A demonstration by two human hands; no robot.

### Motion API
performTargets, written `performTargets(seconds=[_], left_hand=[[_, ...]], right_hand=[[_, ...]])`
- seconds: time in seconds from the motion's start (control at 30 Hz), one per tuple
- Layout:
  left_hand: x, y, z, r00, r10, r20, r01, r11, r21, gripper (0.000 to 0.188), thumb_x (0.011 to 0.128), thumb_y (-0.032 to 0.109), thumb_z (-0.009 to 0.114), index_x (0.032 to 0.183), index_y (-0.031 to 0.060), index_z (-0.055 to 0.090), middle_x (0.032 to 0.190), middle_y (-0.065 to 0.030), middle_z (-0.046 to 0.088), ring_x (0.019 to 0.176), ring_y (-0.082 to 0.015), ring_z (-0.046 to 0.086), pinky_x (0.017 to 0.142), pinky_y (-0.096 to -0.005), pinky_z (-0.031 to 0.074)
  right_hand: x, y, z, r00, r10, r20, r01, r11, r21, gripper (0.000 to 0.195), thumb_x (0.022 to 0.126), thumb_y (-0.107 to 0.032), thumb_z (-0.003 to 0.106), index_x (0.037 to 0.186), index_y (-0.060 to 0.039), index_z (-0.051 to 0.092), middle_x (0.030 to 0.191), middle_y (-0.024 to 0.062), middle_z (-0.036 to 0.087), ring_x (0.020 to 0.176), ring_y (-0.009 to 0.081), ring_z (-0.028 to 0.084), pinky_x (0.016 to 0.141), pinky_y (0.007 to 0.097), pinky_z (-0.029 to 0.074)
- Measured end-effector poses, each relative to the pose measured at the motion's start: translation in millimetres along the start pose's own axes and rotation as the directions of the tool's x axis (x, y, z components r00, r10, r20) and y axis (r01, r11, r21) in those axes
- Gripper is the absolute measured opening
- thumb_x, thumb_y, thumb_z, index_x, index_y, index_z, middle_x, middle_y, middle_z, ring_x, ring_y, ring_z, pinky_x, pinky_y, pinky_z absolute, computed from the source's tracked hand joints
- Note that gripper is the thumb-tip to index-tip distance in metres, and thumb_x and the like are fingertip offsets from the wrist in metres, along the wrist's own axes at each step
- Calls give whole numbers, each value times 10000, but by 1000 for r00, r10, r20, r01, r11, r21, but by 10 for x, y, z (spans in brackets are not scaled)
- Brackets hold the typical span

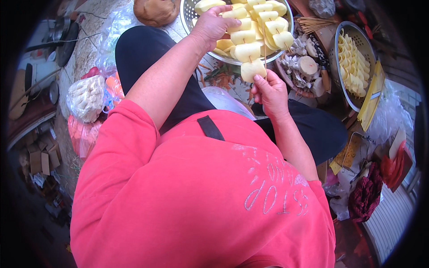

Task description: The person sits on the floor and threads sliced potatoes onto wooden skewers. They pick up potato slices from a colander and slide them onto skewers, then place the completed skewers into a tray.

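Observation:
My left hand (pixel 214 28) reaches over a metal colander (pixel 231 61), its thumb and fingers around the upper end of a skewer of pale yellow potato slices (pixel 247 52). At the skewer's lower end, my right hand (pixel 270 89) pinches the last slice (pixel 253 70) between thumb and fingers. A thin wooden stick (pixel 265 55) rises from that hand beside the threaded slices. Loose slices and other threaded slices (pixel 283 39) lie in the colander beneath. Whether the stick in my right hand belongs to another skewer, I cannot tell.
A second colander (pixel 357 30) with folded slices stands at right, a yellow slicer (pixel 372 97) against its rim. Between the colanders are mushrooms (pixel 306 65), a knife (pixel 324 78) and bamboo skewers (pixel 315 24). Plastic bags (pixel 85 97) lie at left, near a large brown round thing (pixel 156 11).

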State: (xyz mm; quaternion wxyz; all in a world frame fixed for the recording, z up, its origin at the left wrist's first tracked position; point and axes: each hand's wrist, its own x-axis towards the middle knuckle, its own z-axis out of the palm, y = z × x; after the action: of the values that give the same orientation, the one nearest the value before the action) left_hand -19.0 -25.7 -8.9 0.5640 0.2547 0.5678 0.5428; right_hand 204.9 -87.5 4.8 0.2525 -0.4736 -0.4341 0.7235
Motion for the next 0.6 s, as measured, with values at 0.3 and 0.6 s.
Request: performTargets(seconds=[0.3, 0.6], left_hand=[[-76, -118, 46, 999, -40, 23, 42, 993, -106, 490, 828, 141, 673, 1262, 42, 467, 1159, -109, 583, 1007, -246, 615, 810, -386, 532], [-360, -100, 226, 962, -240, 126, 256, 959, -123, 383, 899, 217, 593, 1230, 61, 482, 1169, -98, 586, 1021, -242, 623, 843, -400, 526]], right_hand=[[31, 15, -20, 1000, -18, -8, 19, 999, 28, 172, 921, -138, 572, 1034, -14, 606, 651, 18, 580, 449, 45, 460, 415, 175, 371], [27, 6, -15, 1000, 12, -4, -12, 998, 66, 197, 924, -142, 571, 1068, -9, 591, 649, 15, 576, 450, 43, 460, 414, 174, 374]])
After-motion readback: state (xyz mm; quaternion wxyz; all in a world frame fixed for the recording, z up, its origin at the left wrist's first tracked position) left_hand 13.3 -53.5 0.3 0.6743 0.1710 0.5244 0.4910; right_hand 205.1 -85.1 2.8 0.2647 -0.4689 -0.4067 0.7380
